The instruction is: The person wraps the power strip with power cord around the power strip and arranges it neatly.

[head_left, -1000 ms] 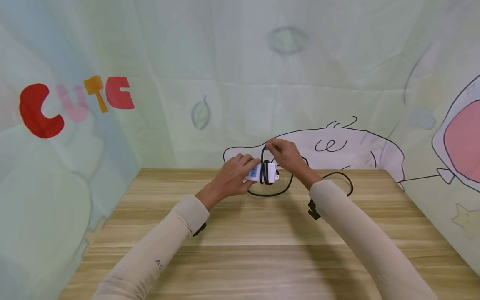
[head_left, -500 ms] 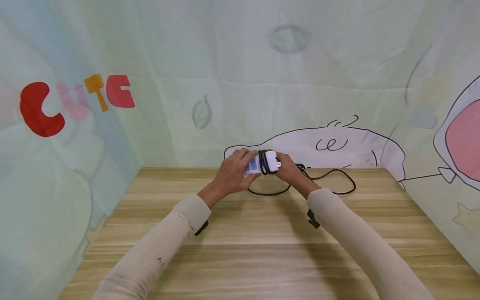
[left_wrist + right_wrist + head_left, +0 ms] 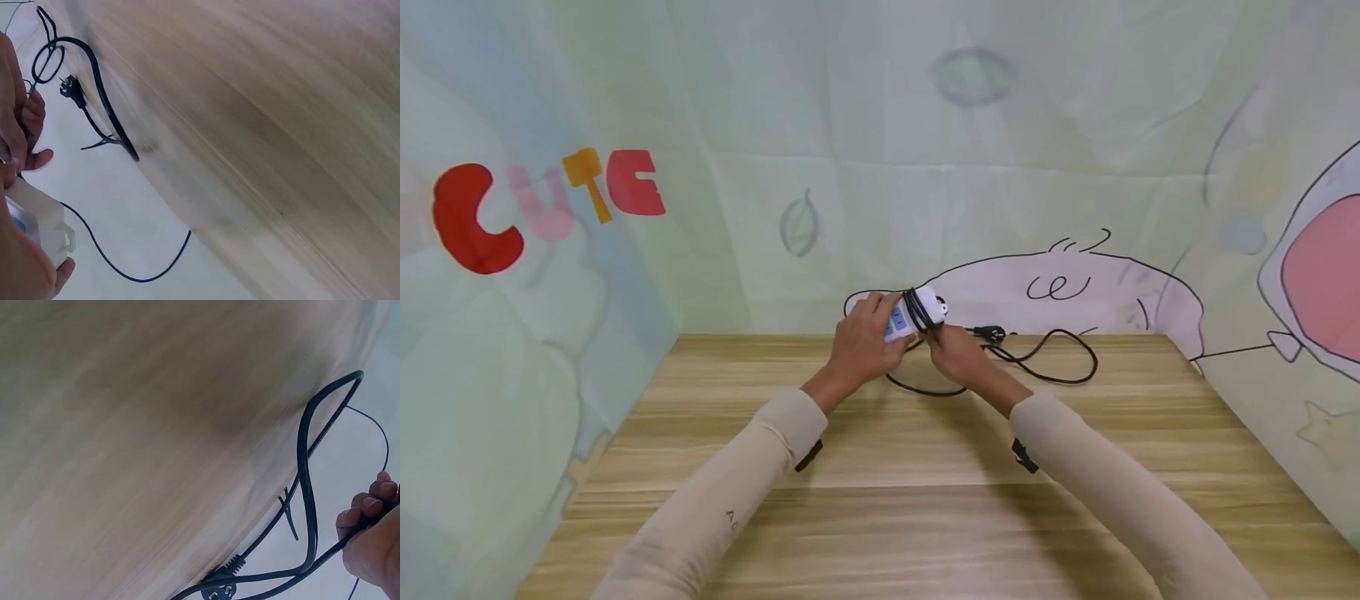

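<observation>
My left hand [image 3: 861,340] grips a white power strip [image 3: 931,300] with blue socket faces, its right end tilted up, above the table's far edge. Several turns of black cord [image 3: 917,310] wrap around the strip near that end. Just below the wrapped turns, my right hand [image 3: 958,354] holds the cord. The right wrist view shows its fingers [image 3: 369,503] curled around the cord. In the left wrist view, the strip's white end [image 3: 50,219] with a small hanging loop shows beside my left fingers.
The cord's black plug [image 3: 991,333] lies at the back of the wooden table [image 3: 887,517]. A loose cord loop [image 3: 1075,381] spreads to the right of it. A printed cloth wall [image 3: 880,208] stands behind and on both sides.
My right hand has carried the cord from above the strip, around behind its right end, to below it. The strip has risen slightly and its right end has tilted up.
</observation>
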Demonstrator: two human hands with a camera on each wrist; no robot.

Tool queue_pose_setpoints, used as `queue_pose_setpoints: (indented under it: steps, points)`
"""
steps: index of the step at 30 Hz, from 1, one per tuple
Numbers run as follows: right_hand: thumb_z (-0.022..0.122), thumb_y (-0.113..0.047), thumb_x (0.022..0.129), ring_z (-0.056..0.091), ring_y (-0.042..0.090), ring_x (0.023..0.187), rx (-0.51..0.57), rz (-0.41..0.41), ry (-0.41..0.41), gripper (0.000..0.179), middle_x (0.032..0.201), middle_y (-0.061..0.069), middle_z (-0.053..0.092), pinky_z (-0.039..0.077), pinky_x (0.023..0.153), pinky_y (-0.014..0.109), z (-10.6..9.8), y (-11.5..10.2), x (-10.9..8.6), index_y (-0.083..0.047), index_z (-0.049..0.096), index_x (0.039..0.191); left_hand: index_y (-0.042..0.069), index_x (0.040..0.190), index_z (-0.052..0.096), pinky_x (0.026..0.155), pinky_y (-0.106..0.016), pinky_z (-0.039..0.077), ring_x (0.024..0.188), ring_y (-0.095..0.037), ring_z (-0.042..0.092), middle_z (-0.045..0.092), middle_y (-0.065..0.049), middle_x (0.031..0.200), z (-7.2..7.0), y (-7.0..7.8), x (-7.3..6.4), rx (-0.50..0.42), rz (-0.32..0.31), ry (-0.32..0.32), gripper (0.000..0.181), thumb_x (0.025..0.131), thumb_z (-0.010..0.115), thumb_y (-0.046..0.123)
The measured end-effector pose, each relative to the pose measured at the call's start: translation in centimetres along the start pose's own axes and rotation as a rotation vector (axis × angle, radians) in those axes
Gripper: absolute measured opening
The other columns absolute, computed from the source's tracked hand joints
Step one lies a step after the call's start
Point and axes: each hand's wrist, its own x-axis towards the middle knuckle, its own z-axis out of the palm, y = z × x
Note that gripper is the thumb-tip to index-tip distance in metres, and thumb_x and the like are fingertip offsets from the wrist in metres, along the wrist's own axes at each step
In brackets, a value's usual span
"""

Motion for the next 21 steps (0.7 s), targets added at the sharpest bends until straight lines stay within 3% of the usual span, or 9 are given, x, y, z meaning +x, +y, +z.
queue_pose_setpoints:
  steps: [2,6,10,15,17,21]
  points:
    - [0.039,-0.039,0.123,0.066,0.027,0.086,-0.021,-0.007,-0.018,0.047,0.108,0.016,0.077,0.054,0.076,0.048,-0.1,-0.4,-0.3,-0.005,0.068,0.136,0.003,0.145,0.066,0.068,-0.051,0.063,0.097,-0.036,0.070,0.072,-0.020,0.123,0.1,-0.2,0.0,0.008,-0.022,-0.009,0.059,0.093,0.083,0.026]
    - [0.035,-0.052,0.122,0.058,0.024,0.075,-0.109,-0.032,0.024,0.053,0.086,0.005,0.065,0.047,0.068,0.046,0.2,0.2,-0.6,-0.010,0.068,0.121,0.003,0.147,0.066,0.071,-0.052,0.064,0.100,-0.037,0.071,0.072,-0.020,0.127,0.1,-0.5,0.0,-0.006,-0.097,-0.036,0.063,0.093,0.085,0.029]
    - [0.041,-0.046,0.122,0.052,0.023,0.067,-0.160,-0.049,0.051,0.044,0.075,0.002,0.052,0.041,0.061,0.044,-0.6,-0.9,-2.1,-0.012,0.064,0.106,0.004,0.149,0.065,0.075,-0.053,0.064,0.106,-0.036,0.071,0.071,-0.020,0.132,0.1,-0.9,0.1,-0.022,-0.170,-0.061,0.066,0.093,0.086,0.031]
    - [0.048,-0.037,0.122,0.053,0.022,0.067,-0.172,-0.089,0.037,0.037,0.075,0.002,0.054,0.042,0.062,0.041,-2.2,-3.6,-4.4,-0.012,0.063,0.098,0.005,0.150,0.063,0.078,-0.056,0.064,0.107,-0.039,0.071,0.070,-0.021,0.132,-0.1,-1.0,0.2,-0.054,-0.225,-0.085,0.065,0.095,0.084,0.033]
    - [0.041,-0.046,0.123,0.055,0.019,0.070,-0.196,-0.120,0.032,0.046,0.076,0.000,0.055,0.044,0.064,0.041,-1.8,-2.3,-4.6,-0.012,0.070,0.109,0.006,0.150,0.063,0.079,-0.058,0.063,0.106,-0.040,0.072,0.069,-0.021,0.130,-0.2,-1.1,0.3,-0.064,-0.265,-0.070,0.065,0.096,0.084,0.033]
    - [0.038,-0.047,0.123,0.056,0.020,0.071,-0.205,-0.080,0.010,0.053,0.075,-0.001,0.053,0.047,0.067,0.044,-2.0,-2.3,-5.4,-0.010,0.072,0.139,0.008,0.152,0.062,0.080,-0.058,0.062,0.105,-0.040,0.070,0.068,-0.019,0.129,-0.2,-1.4,0.5,-0.078,-0.331,-0.068,0.065,0.096,0.083,0.034]
